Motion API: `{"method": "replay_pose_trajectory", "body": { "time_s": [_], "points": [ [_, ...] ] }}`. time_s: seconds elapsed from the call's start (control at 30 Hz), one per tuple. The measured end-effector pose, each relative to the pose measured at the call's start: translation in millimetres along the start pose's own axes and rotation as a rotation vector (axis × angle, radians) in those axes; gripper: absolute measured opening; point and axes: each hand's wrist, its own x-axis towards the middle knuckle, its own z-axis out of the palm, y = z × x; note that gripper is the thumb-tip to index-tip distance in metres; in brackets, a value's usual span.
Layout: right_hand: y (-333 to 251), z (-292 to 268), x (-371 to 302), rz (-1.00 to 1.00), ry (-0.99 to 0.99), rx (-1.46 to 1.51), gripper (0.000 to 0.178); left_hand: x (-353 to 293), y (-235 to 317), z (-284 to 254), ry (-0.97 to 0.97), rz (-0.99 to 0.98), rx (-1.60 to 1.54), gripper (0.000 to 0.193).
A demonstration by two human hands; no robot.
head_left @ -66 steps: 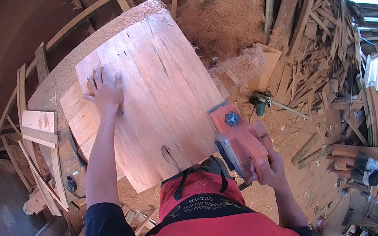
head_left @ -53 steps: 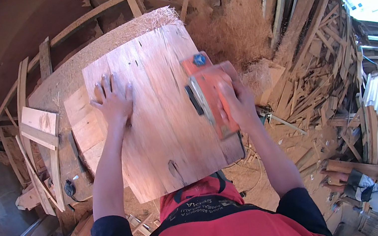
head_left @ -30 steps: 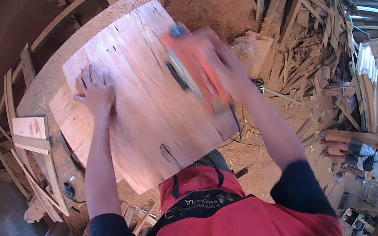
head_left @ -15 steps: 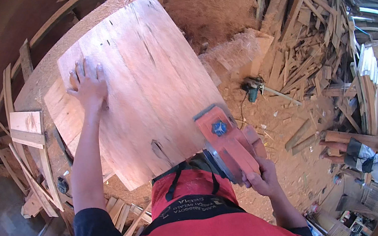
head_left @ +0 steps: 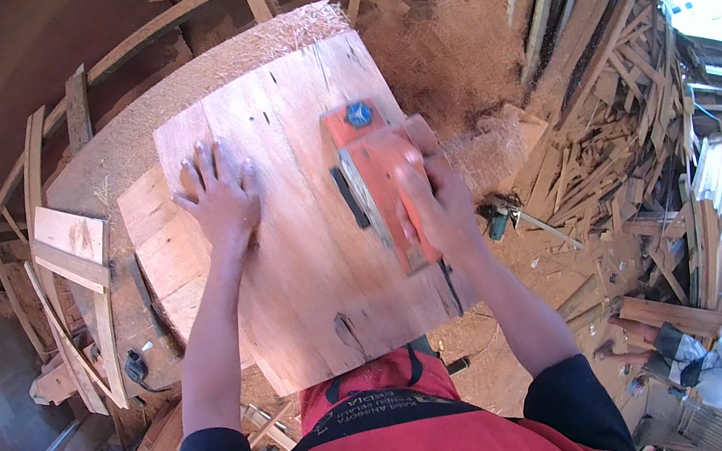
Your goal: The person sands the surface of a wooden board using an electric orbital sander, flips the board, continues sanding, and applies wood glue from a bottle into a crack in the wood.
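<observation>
A wide wooden panel [head_left: 305, 235] with long grain and a few dark knots lies in front of me. On its left part my left hand [head_left: 221, 197] rests flat, fingers spread. My right hand [head_left: 438, 197] grips the handle of an orange electric planer [head_left: 379, 164], which has a blue front knob. The planer sits over the panel's right side, towards the far edge, its underside hidden against the wood. A dark cord [head_left: 450, 287] trails from its rear. Under the panel, another light board [head_left: 154, 228] sticks out at the left.
Wood shavings [head_left: 456, 54] heap beyond the panel. A green power tool [head_left: 499, 218] lies on the floor at right, near a large pile of scrap wood [head_left: 596, 107]. Planks lean along the left and far walls. Another person [head_left: 708, 357] is at the lower right.
My right hand has pushed the planer from the panel's near right corner forward along its right side. My left hand stays flat on the panel. The whole view has shifted slightly.
</observation>
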Motion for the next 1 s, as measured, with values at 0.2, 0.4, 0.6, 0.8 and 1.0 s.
{"method": "replay_pose_trajectory", "body": {
  "time_s": [0.2,0.4,0.6,0.8,1.0],
  "points": [
    [-21.2,39.2,120.1,-0.102,-0.022,-0.090,0.047,-1.5,-6.4,-0.1,0.028,0.016,-0.017,0.069],
    [-24.3,63.1,232.4,-0.304,0.033,-0.243,0.053,-1.5,-2.3,-5.0,0.004,0.012,-0.004,0.070],
    [-32.7,65.2,220.9,-0.121,-0.053,-0.126,0.050,-10.2,-9.0,-6.6,0.038,0.051,-0.068,0.067],
    [-15.8,8.1,-13.0,-0.176,-0.033,-0.221,0.051,9.6,-81.6,9.3,0.005,0.043,-0.177,0.060],
    [54.2,-46.7,-248.2,0.037,0.056,-0.095,0.060,9.0,-83.6,25.2,0.153,0.111,-0.150,0.056]
  ]
}}
